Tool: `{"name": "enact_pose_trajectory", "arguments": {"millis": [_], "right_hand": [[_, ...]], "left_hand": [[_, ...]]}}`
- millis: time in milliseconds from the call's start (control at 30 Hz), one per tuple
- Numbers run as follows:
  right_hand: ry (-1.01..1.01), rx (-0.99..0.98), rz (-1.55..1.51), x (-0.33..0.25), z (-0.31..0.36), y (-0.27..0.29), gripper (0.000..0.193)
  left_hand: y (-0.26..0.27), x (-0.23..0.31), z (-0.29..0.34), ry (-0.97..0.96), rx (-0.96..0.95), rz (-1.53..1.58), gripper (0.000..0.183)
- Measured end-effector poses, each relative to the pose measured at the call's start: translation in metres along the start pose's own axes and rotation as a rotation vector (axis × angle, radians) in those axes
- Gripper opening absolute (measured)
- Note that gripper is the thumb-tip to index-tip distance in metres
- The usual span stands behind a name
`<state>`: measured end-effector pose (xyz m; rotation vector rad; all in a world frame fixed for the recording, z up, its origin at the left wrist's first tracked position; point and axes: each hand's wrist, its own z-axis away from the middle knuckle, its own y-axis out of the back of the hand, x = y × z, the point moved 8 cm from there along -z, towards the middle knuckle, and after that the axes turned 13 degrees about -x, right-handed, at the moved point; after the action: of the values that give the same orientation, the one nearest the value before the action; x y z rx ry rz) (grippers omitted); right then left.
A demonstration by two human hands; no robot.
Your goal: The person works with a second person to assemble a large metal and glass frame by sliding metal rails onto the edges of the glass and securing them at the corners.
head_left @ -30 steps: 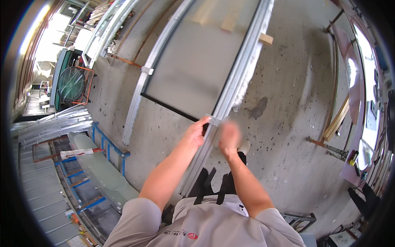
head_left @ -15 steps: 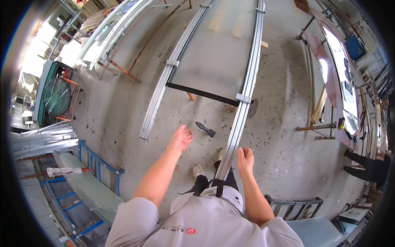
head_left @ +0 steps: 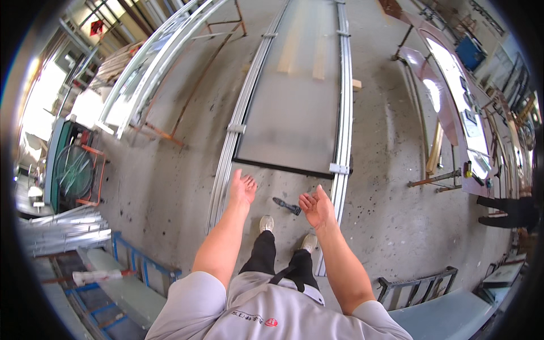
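My left hand [head_left: 243,188] is held out empty, fingers apart, beside the left aluminium rail [head_left: 222,178]. Fingers spread, my right hand [head_left: 318,208] hovers just inside the right aluminium rail [head_left: 341,190]; nothing shows in it. Between the rails lies a long frosted glass panel [head_left: 290,127] with a black strip [head_left: 283,168] along its near end, a little beyond both hands. Small light grey blocks stand on the rails, one on the left rail [head_left: 236,128] and one on the right [head_left: 339,169]. A dark cordless drill [head_left: 287,205] lies low between my hands, apart from both.
Left of me are a large fan [head_left: 75,170], stacked metal profiles [head_left: 68,232] and a blue metal frame [head_left: 144,266]. A rack with long pale profiles [head_left: 147,73] stands at far left. To the right is a workbench [head_left: 473,122] on metal legs; a dark ladder-like frame [head_left: 419,283] sits near right.
My right hand has moved left across the right rail and opened out between the rails. My left hand has risen slightly. The panel's near end now appears closer to me.
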<state>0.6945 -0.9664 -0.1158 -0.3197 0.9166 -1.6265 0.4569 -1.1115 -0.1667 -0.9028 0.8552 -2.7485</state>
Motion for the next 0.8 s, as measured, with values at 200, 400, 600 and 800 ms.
{"name": "enact_pose_trajectory", "arguments": {"millis": [200,400,600,800], "right_hand": [[0.201,0.079,-0.150,-0.012,-0.049,0.005,0.055],[0.317,0.061,-0.311,-0.035,-0.067,-0.018,0.032],[0.305,0.072,-0.445,-0.043,-0.068,-0.048,0.035],[0.304,0.005,-0.438,-0.076,-0.050,-0.051,0.040]], "left_hand": [[-0.013,0.028,-0.067,-0.115,-0.172,0.317,0.030],[-0.012,0.025,-0.078,-0.032,-0.095,0.263,0.018],[-0.010,0.021,-0.094,0.099,0.014,0.222,0.014],[-0.051,0.023,-0.071,0.124,0.051,0.319,0.013]]}}
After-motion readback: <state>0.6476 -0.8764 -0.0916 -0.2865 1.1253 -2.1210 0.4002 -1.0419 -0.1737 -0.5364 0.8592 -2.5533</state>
